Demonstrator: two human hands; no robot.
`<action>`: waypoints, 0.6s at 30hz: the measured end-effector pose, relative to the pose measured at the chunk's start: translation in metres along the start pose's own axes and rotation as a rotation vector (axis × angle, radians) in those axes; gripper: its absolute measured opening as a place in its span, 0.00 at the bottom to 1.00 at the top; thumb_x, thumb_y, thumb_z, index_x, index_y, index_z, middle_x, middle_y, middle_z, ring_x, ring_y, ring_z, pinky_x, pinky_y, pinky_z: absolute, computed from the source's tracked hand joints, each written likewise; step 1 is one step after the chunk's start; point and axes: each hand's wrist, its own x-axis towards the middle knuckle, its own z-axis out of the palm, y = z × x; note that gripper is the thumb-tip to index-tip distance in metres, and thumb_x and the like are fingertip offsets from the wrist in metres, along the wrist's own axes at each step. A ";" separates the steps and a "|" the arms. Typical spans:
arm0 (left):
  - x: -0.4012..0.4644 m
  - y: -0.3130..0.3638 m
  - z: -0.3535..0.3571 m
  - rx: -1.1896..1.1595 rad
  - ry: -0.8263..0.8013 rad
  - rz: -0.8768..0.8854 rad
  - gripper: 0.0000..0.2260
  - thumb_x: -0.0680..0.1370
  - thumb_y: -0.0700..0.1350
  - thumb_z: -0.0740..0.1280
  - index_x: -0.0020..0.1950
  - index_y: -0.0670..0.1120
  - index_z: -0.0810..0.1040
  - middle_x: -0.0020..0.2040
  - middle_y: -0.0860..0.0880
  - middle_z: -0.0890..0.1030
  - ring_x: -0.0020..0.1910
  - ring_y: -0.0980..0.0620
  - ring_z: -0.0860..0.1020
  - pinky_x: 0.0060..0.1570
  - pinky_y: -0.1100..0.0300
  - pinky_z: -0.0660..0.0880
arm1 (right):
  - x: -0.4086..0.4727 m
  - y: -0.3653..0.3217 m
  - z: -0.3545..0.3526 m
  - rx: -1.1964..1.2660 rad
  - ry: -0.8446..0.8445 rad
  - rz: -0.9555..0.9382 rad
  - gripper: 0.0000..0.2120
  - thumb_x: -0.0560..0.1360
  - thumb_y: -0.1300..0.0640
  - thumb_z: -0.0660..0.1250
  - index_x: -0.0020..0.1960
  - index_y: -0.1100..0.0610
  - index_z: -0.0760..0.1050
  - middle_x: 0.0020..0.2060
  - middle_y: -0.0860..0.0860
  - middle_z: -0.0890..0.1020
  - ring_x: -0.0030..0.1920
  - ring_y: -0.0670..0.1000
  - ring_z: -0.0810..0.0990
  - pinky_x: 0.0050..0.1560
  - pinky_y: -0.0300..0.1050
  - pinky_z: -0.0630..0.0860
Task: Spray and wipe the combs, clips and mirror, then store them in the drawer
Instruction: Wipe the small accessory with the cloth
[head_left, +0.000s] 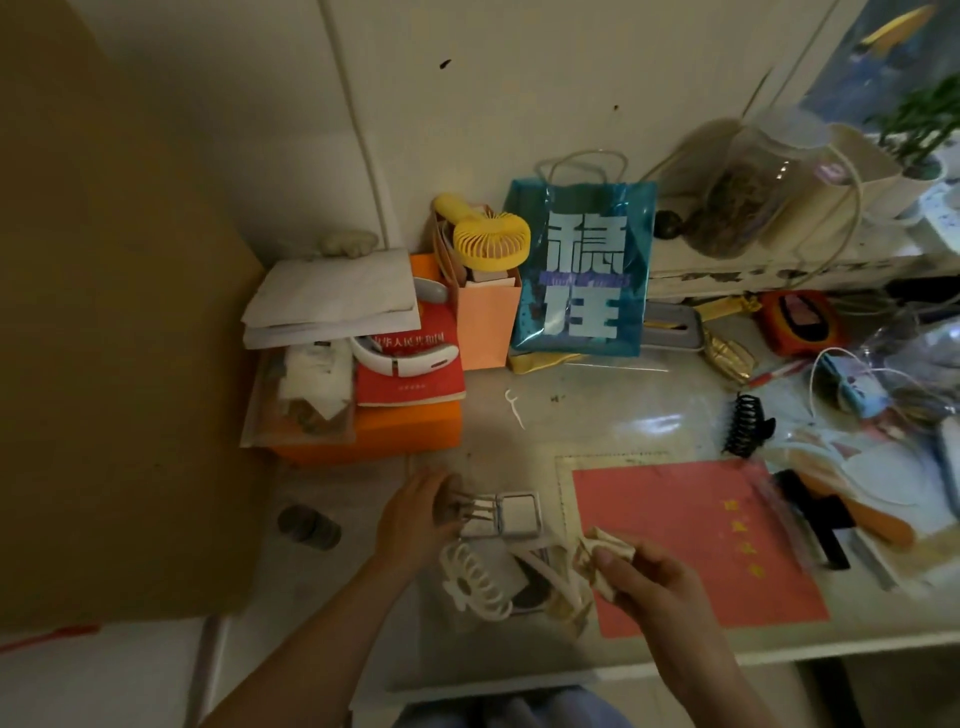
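On the table (597, 426) a pink folder (691, 540) lies at four o'clock; the left hand (415, 519) curls round a small folding mirror (511, 514) at centre; the right hand (644, 577) pinches a crumpled cloth (605, 564); a black claw clip (745, 423) lies at two o'clock.

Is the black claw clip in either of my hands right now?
No, the black claw clip lies on the desk, apart from both hands.
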 end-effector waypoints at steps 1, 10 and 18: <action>0.002 0.000 0.000 0.007 -0.025 0.001 0.31 0.71 0.50 0.73 0.72 0.51 0.67 0.73 0.49 0.65 0.70 0.49 0.66 0.68 0.55 0.65 | 0.001 -0.001 0.001 -0.018 -0.008 -0.009 0.19 0.61 0.57 0.79 0.49 0.63 0.82 0.39 0.58 0.85 0.37 0.51 0.83 0.35 0.39 0.78; 0.014 0.005 -0.004 -0.033 -0.068 0.009 0.26 0.70 0.45 0.74 0.66 0.48 0.73 0.65 0.48 0.72 0.61 0.49 0.73 0.59 0.58 0.71 | 0.006 -0.011 0.013 -0.012 -0.024 -0.049 0.07 0.71 0.69 0.67 0.48 0.64 0.81 0.41 0.60 0.85 0.39 0.54 0.82 0.41 0.45 0.79; 0.013 0.015 -0.009 -0.013 -0.149 0.008 0.32 0.62 0.56 0.71 0.64 0.45 0.74 0.61 0.46 0.77 0.59 0.48 0.74 0.55 0.60 0.70 | 0.007 -0.018 0.017 -0.002 -0.019 -0.066 0.08 0.71 0.69 0.67 0.48 0.63 0.81 0.39 0.58 0.85 0.38 0.52 0.83 0.44 0.47 0.79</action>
